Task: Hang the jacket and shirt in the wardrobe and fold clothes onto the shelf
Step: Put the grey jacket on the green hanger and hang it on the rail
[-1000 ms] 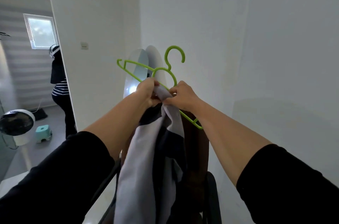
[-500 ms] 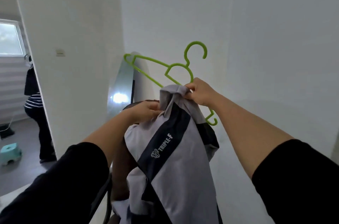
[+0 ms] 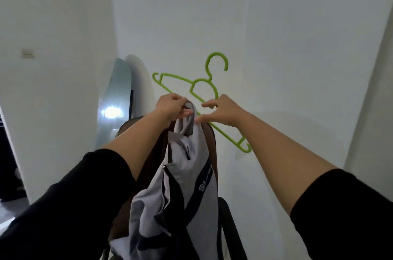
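Observation:
A grey jacket [image 3: 187,174] with dark navy stripes and a small logo hangs down in front of me. My left hand [image 3: 173,108] grips the top of its collar. A bright green plastic hanger [image 3: 177,78] is held tilted in the air just behind the collar, hook up, its right end sloping down. My right hand [image 3: 226,110] holds the hanger's lower bar, with thumb and forefinger spread beside the collar. Both forearms are bare below black sleeves. No wardrobe or shelf is in view.
A brown chair back [image 3: 212,142] stands right behind the jacket, with a black arm [image 3: 230,219] lower down. A tall mirror [image 3: 114,100] leans in the corner at the left. White walls close in ahead and right; a dark doorway [image 3: 6,164] opens at far left.
My left hand has risen from the jacket's side to its collar top. My right hand has let go of the collar and keeps the hanger. The view has swung right.

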`<state>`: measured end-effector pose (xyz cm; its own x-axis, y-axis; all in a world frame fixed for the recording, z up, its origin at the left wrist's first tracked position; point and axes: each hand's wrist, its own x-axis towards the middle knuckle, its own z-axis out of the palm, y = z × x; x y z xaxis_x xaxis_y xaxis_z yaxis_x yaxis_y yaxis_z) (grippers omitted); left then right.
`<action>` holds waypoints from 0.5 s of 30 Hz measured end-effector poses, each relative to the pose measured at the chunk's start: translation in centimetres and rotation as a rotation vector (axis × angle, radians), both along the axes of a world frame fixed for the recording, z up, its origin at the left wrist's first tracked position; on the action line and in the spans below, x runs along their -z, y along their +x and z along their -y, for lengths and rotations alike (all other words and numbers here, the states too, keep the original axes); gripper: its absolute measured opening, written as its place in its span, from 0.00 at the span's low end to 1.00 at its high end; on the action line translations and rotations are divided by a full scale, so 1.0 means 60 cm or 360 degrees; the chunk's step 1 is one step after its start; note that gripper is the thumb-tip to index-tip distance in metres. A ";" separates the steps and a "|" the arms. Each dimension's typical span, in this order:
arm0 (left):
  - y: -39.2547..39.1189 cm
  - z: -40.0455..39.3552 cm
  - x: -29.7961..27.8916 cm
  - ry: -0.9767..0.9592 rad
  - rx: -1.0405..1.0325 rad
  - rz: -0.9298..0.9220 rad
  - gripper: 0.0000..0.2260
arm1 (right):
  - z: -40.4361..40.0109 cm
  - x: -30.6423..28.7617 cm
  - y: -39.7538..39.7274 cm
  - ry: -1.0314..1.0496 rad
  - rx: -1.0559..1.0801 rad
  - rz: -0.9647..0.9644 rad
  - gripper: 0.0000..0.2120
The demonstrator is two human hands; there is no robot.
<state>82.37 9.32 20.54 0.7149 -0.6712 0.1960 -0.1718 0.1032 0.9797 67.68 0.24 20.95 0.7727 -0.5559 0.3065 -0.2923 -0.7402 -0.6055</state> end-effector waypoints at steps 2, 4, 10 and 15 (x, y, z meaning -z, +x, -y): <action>-0.004 0.009 -0.014 -0.0118 -0.0002 -0.0234 0.04 | -0.007 0.010 0.003 -0.0006 0.0012 -0.0037 0.33; -0.006 0.011 -0.029 -0.0297 -0.0032 -0.0408 0.04 | -0.012 0.020 0.007 0.0017 0.0016 -0.0024 0.25; -0.009 -0.010 -0.035 -0.0475 0.0160 -0.0342 0.05 | -0.015 0.025 0.011 0.0142 0.0138 0.0081 0.25; -0.011 -0.055 0.036 -0.0084 0.0172 0.0410 0.10 | -0.008 0.010 0.016 0.0250 0.0222 0.0293 0.11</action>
